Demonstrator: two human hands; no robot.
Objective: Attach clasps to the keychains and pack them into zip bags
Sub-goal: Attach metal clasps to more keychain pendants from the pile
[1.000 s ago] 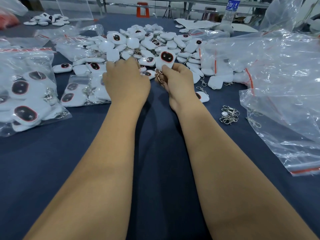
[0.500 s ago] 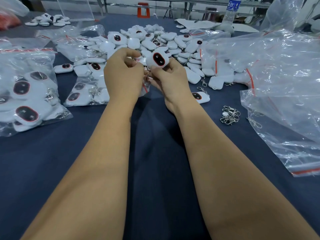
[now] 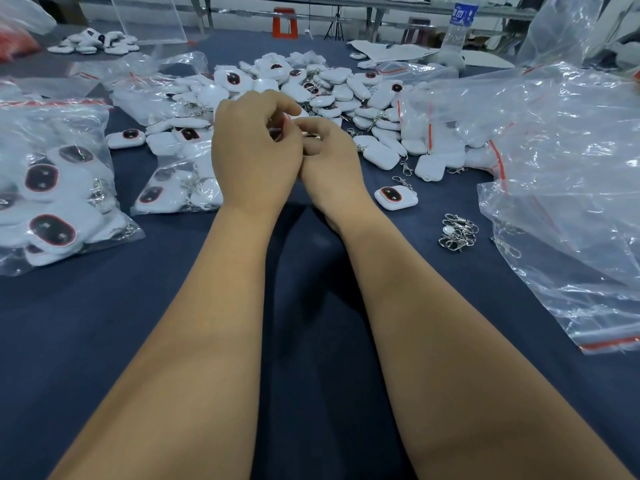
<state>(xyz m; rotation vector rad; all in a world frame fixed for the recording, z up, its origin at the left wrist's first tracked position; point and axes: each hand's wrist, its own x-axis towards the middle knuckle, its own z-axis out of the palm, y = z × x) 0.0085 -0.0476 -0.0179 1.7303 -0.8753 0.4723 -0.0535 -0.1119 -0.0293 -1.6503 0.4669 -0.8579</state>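
Left hand [image 3: 254, 157] and right hand [image 3: 329, 161] meet, fingers curled in a narrow grip on something small and mostly hidden. Beyond the grip lies the keychain pile [image 3: 311, 88]; loose clasps [image 3: 458, 232] lie right on the bench [image 3: 104, 323].

Single head-worn view: from my head, looking forward and down along my forearms, close over the blue table [image 3: 104, 323].

At one o'clock, a clear water bottle [image 3: 459, 26]; at twelve, an orange stool [image 3: 285, 23]; underneath, blue counter [image 3: 104, 323].
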